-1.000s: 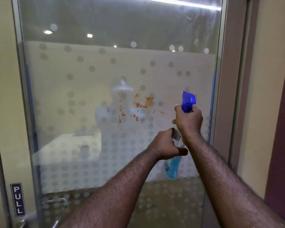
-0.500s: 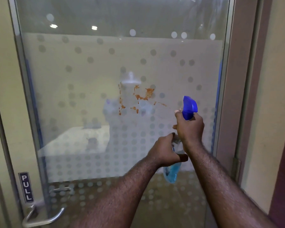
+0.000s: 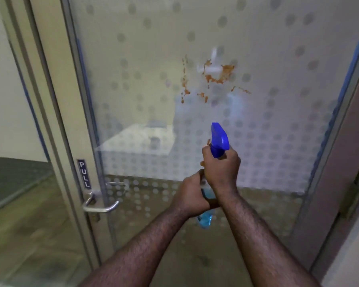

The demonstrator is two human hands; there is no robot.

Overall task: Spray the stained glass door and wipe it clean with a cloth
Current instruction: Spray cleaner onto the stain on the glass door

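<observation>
A frosted glass door (image 3: 278, 59) with a dot pattern fills the view. Orange-brown stains (image 3: 218, 76) are splattered on it above my hands. A spray bottle (image 3: 219, 141) with a blue trigger head and blue liquid is held upright in front of the glass, its nozzle toward the door. My right hand (image 3: 221, 168) grips its neck just under the trigger head. My left hand (image 3: 192, 195) is wrapped around the bottle's body lower down. The bottle's bottom (image 3: 205, 220) shows below my hands. No cloth is in view.
A metal lever handle (image 3: 101, 206) and a black PULL sign (image 3: 83, 173) sit on the door's left frame. A glass side panel (image 3: 15, 141) lies to the left. A brown door frame (image 3: 344, 141) with a hinge runs down the right.
The view has dropped and turned left, so the stains sit higher and the door handle shows fully. Both hands keep their hold on the bottle, now nearer the middle of the glass.
</observation>
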